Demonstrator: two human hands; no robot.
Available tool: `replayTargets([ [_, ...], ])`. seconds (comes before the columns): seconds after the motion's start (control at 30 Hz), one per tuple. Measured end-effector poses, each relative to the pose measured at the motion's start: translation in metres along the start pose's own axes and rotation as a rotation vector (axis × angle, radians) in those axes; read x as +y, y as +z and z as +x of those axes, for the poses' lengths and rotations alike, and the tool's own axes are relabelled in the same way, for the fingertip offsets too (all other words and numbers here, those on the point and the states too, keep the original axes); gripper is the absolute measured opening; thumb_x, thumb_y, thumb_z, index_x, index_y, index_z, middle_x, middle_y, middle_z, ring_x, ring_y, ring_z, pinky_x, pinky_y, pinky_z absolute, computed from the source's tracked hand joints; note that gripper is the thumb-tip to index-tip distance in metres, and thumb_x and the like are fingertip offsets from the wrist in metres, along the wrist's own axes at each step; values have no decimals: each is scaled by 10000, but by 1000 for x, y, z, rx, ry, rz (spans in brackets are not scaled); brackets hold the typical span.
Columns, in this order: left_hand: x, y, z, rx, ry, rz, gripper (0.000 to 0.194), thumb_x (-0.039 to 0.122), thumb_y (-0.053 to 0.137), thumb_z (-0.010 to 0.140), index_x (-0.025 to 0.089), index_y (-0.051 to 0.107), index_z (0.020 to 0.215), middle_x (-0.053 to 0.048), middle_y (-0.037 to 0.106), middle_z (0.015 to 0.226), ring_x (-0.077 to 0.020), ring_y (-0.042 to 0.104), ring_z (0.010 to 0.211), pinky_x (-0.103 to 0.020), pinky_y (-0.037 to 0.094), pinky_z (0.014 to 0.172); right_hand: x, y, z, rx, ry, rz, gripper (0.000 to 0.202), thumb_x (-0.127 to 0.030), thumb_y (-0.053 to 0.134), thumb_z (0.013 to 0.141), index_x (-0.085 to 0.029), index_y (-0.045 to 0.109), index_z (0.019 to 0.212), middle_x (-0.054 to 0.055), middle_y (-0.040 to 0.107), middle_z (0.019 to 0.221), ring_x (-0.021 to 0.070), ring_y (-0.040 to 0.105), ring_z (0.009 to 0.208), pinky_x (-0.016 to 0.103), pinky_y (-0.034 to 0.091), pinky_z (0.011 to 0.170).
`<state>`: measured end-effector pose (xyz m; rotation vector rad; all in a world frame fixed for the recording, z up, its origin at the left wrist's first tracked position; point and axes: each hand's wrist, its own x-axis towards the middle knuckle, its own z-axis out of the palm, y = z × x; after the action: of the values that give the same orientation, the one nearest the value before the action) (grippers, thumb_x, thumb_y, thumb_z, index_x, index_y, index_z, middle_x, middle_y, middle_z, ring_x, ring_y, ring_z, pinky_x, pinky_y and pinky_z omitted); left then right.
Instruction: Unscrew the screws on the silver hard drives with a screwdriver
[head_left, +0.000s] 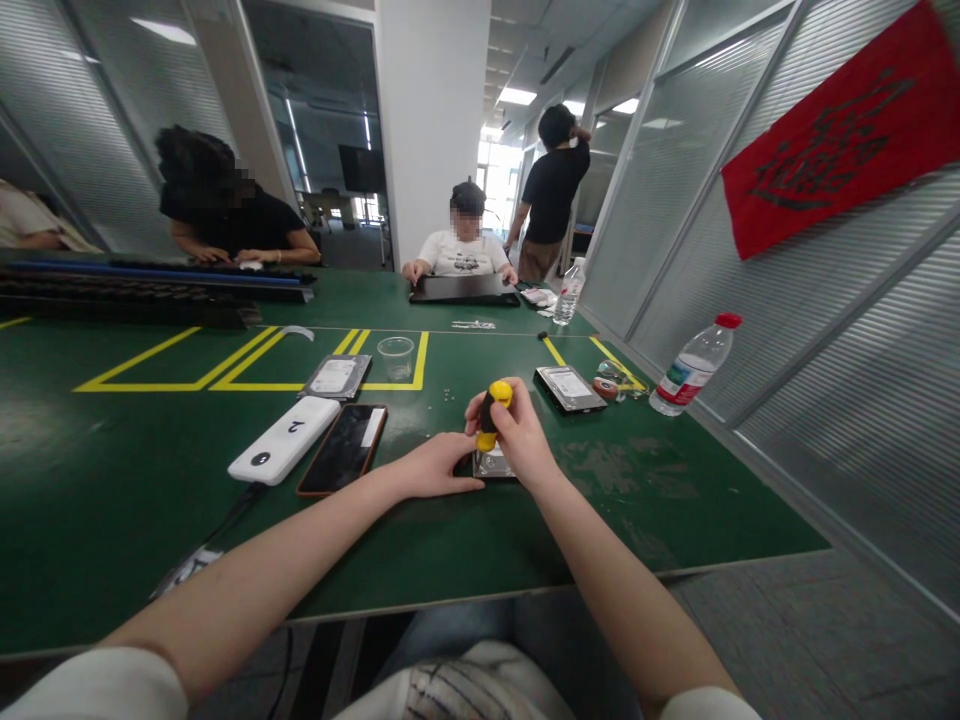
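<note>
In the head view, my right hand (521, 430) is closed around the handle of a yellow and black screwdriver (496, 400). The tool stands nearly upright, its shaft pointing down at a hard drive (495, 463) that lies on the table. My left hand (439, 465) grips the left side of this drive, thumb along its near edge. Both hands hide much of the drive, and whether the screwdriver's tip sits in a screw is too small to tell. Several tiny screws (447, 395) lie just beyond my hands.
Left are a white power bank (285, 440), a phone (343, 450), another hard drive (337, 376) and a clear plastic cup (396, 357). A third drive (570, 388), a tape roll (604, 388) and a water bottle (694, 365) stand right. Across the table a person (461, 250) holds a dark panel.
</note>
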<state>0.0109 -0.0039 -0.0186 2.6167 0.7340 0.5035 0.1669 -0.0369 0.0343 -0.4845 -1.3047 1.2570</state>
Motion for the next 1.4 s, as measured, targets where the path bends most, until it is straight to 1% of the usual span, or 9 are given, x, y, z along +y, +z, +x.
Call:
replayTargets([
  [0.1, 0, 1, 0, 8, -9, 8, 289, 401, 664, 836, 172, 597, 999, -73, 643, 919, -251, 604, 820, -317, 443, 723, 0, 0, 0, 6, -18, 17, 410, -524, 680, 771, -261, 394, 904, -71, 598, 700, 85, 521, 543, 224, 415, 543],
  [0.3, -2, 3, 0, 7, -20, 29, 293, 436, 664, 834, 173, 591, 940, -76, 644, 918, -253, 601, 816, -317, 440, 720, 3, -1, 3, 9, 48, 85, 523, -718, 446, 813, -207, 553, 843, -12, 542, 654, 107, 491, 536, 265, 409, 527],
  [0.47, -2, 2, 1, 8, -9, 4, 290, 412, 670, 833, 168, 598, 972, -74, 647, 912, -251, 602, 817, -313, 444, 717, 2, -1, 1, 22, 12, 25, 406, -609, 612, 785, -226, 520, 883, -12, 607, 769, 112, 578, 649, 266, 480, 630],
  [0.57, -1, 1, 1, 1, -10, -13, 316, 395, 675, 831, 172, 600, 1041, -82, 657, 975, -259, 610, 868, -320, 454, 747, 2, -2, 1, -3, -25, 14, 413, -571, 659, 766, -246, 433, 885, -43, 619, 754, 102, 579, 613, 249, 473, 596],
  [0.7, -1, 1, 1, -7, -8, 2, 331, 422, 657, 845, 165, 593, 1044, -97, 658, 1006, -271, 615, 896, -338, 458, 777, 2, -2, 1, -1, -27, 43, 391, -587, 612, 798, -251, 438, 897, -62, 576, 682, 84, 503, 517, 223, 402, 502],
  [0.87, -1, 2, 0, 6, -29, 12, 304, 437, 663, 835, 179, 588, 978, -80, 652, 956, -263, 609, 858, -332, 455, 755, 0, 0, 2, 39, 57, 50, 551, -728, 450, 801, -208, 581, 929, 3, 580, 709, 122, 521, 566, 289, 454, 555],
  [1.1, -2, 1, 0, 6, 5, -24, 305, 402, 666, 841, 171, 591, 1025, -87, 657, 988, -268, 615, 886, -335, 458, 778, 0, -1, 0, 25, -17, 31, 407, -537, 683, 760, -255, 431, 908, -36, 638, 817, 112, 612, 669, 274, 508, 661],
  [1.23, -2, 2, 1, 1, 6, -16, 336, 393, 664, 842, 183, 587, 1092, -84, 661, 1008, -269, 620, 900, -334, 462, 787, 1, -2, 1, 30, -49, 20, 383, -537, 644, 793, -265, 426, 953, -60, 598, 709, 93, 533, 562, 229, 431, 543],
  [1.4, -2, 2, 1, -4, -14, -23, 357, 396, 673, 836, 180, 587, 1106, -92, 656, 1056, -276, 617, 940, -344, 463, 817, 1, -3, 2, 32, 4, 58, 471, -636, 468, 853, -224, 556, 1064, -3, 588, 756, 113, 524, 596, 263, 433, 561],
])
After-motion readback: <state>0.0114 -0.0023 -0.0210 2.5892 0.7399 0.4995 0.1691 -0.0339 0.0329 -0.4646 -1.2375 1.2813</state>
